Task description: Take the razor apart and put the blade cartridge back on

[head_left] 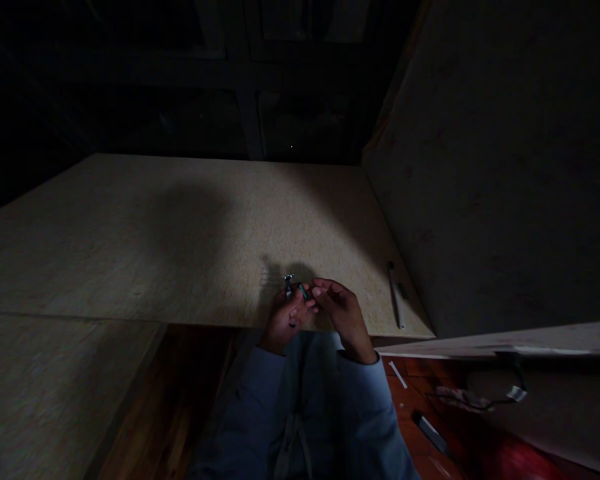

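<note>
Both hands meet just above the near edge of a pale chipboard tabletop (180,240). My left hand (285,320) is closed around a small dark part with a silvery metal tip (289,280) that sticks up from the fingers. My right hand (343,310) pinches a tiny green piece (303,291) with thumb and fingertips, held against the left hand's part. Both wrists wear light blue sleeves. The scene is dim, so the small parts are hard to make out.
A white pen-like stick (396,300) lies at the tabletop's right edge beside a tall board wall (505,167). A small pale speck (265,273) lies left of the hands. On the reddish floor lie a dark flat device (431,432), a cable (480,400) and a white strip (398,375).
</note>
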`<state>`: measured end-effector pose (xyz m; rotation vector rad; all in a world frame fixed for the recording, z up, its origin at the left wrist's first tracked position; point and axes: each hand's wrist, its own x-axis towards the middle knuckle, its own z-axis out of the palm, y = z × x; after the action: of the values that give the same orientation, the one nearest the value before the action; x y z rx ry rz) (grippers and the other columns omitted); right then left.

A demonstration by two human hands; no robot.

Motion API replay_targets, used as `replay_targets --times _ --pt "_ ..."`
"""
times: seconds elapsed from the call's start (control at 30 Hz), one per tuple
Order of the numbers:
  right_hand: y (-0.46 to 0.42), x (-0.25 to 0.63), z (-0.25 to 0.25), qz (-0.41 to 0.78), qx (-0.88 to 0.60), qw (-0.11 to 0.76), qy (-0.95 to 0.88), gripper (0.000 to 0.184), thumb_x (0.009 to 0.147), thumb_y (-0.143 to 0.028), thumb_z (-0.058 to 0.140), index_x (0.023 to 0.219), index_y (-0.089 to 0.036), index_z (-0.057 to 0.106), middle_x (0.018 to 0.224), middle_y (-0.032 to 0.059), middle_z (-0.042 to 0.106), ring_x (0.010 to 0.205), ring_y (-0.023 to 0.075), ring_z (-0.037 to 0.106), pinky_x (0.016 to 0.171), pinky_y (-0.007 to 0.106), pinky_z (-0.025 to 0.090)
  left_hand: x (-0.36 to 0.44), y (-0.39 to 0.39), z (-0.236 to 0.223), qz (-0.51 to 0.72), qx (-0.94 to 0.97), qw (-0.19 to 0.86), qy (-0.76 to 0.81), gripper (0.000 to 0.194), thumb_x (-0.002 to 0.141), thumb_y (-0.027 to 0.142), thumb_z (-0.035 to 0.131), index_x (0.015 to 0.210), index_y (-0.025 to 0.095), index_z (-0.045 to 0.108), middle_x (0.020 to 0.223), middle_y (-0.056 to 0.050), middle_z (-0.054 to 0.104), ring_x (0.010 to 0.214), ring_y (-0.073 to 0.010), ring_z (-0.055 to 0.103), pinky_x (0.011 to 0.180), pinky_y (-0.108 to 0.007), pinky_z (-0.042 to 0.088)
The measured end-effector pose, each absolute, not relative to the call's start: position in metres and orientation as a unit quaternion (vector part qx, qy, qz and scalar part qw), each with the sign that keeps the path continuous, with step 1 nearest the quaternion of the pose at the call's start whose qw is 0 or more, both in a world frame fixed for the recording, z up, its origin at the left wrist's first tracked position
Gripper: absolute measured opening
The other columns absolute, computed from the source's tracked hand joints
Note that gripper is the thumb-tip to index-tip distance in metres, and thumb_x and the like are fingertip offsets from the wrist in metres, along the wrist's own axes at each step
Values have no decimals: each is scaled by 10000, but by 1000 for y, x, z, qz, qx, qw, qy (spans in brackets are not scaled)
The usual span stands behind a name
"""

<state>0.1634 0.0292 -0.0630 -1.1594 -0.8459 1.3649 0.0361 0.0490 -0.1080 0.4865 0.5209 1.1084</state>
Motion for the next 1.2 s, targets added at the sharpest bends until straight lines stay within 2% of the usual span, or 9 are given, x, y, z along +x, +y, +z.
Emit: replay_targets --times 0.07,0.13,0.23,0.47,0.7,0.8,0.93,1.03,1.2 --pt "28 165 -62 573 -516 526 -358 537 674 -640 798 882 -151 717 758 63 734 531 136 607 438 220 411 39 47 -107 542 234 760 271 411 694 440 872 933 151 705 438 125 339 370 -7 232 441 -166 322" --pt "26 166 -62 581 -533 494 -366 575 705 -709 732 785 -140 711 699 65 713 474 117 561 398 206 332 42 44 -106 557 259 725 311 451 679 465 874 950 142 712 479 93 434 394 -16 295 413 -158 255" --pt "23 168 -62 589 -541 468 -376 616 754 -745 659 687 -135 694 547 29 627 441 94 501 427 203 317 46 40 -105 552 306 685 364 494 672 505 863 949 124 716 598 13 596 458 -37 410 424 -167 267" --pt "20 173 -59 601 -529 483 -354 531 763 -663 705 696 -136 691 477 -24 516 429 72 396 426 206 238 48 37 -108 534 393 634 399 537 694 561 822 973 113 725 631 -10 638 463 -48 390 452 -208 304" --pt "19 176 -57 637 -490 497 -326 438 710 -561 789 708 -137 681 531 -35 495 453 56 359 407 181 208 48 35 -105 533 443 612 380 430 756 524 788 908 125 736 608 14 582 505 -72 403 496 -228 318" --pt "19 177 -59 648 -458 538 -285 429 698 -533 805 644 -143 635 549 -42 470 442 44 314 387 175 185 47 34 -104 541 428 618 378 488 732 500 820 1052 143 727 636 25 572 506 -69 392 486 -222 290" --pt "19 179 -61 634 -413 608 -241 373 690 -487 814 815 -148 717 562 -60 446 432 42 272 370 174 174 46 32 -105 537 415 662 319 599 784 598 740 1173 146 679 542 70 438 452 -63 309 444 -218 217" --pt "18 180 -60 617 -403 635 -233 413 672 -475 830 911 -149 745 505 -84 398 415 43 248 372 176 176 46 31 -107 537 400 683 290 584 864 676 587 1079 141 681 500 74 392 413 -64 261 424 -227 184" --pt "17 174 -62 579 -429 647 -249 440 653 -471 855 946 -160 750 475 -92 399 408 45 277 397 179 204 48 31 -108 525 390 691 308 523 877 670 572 871 150 629 503 79 363 412 -58 256 428 -212 195"
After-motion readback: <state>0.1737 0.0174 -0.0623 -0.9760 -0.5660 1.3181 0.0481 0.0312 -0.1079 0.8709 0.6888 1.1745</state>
